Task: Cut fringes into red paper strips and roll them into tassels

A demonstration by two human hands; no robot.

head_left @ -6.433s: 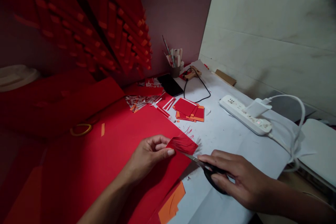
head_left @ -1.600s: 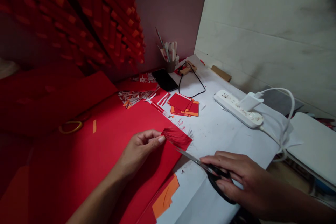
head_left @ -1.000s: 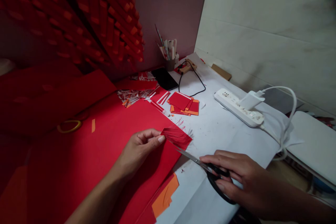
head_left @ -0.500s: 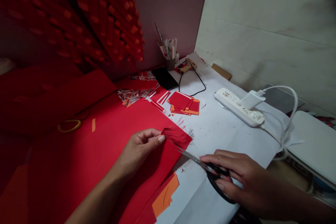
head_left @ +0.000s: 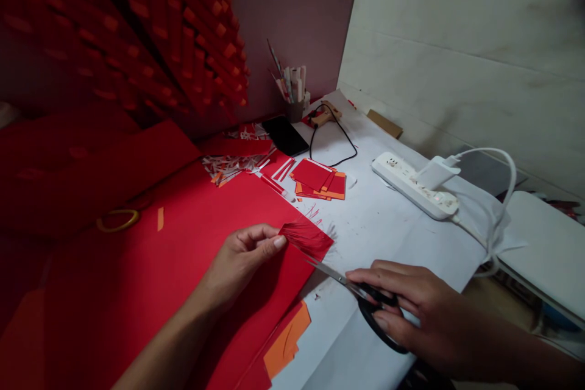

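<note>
Nearby | red cards (head_left: 314,175) beyond fringed paper (head_left: 315,241) | power strip (head_left: 417,191) beyond scissors (head_left: 342,280)

A dull mauve wall (head_left: 292,6) stands behind the tabletop (head_left: 393,250), meeting at an upright corner a pale wall (head_left: 457,30) on the right, which is marked with greyish smudges and a thin, slanting seam. The tabletop is white and runs back into that corner, while beyond its right edge sits a low white-topped piece of furniture (head_left: 543,237) with a darker front. The light is dim and cool, brightest over the middle of the tabletop, and the far left sinks into deep shadow.
</note>
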